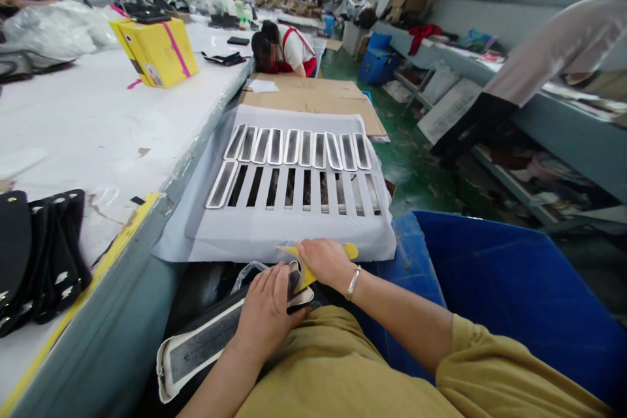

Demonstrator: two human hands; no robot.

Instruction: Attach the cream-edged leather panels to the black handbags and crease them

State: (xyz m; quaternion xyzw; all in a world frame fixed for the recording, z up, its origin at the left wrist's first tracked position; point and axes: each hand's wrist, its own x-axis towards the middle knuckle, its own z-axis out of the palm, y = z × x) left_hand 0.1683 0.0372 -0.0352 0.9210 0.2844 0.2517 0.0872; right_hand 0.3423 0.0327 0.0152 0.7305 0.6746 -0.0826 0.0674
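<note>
My left hand [267, 310] presses down on a long grey strip with a white edge [206, 343] that lies across my lap. My right hand [326, 261] is closed around a yellow-handled tool [349, 250], its tip at the end of the strip by my left fingers. Just ahead lies a white slotted board [294, 228]. Several finished strips [298, 147] fill its far row and one [223, 184] sits in the near row's left slot.
A long white table [88, 124] runs along my left, with black pieces [39, 255] at its near end and a yellow box [157, 52] farther off. A blue bin [514, 287] stands at my right. A person [284, 49] bends over cardboard [313, 95] ahead.
</note>
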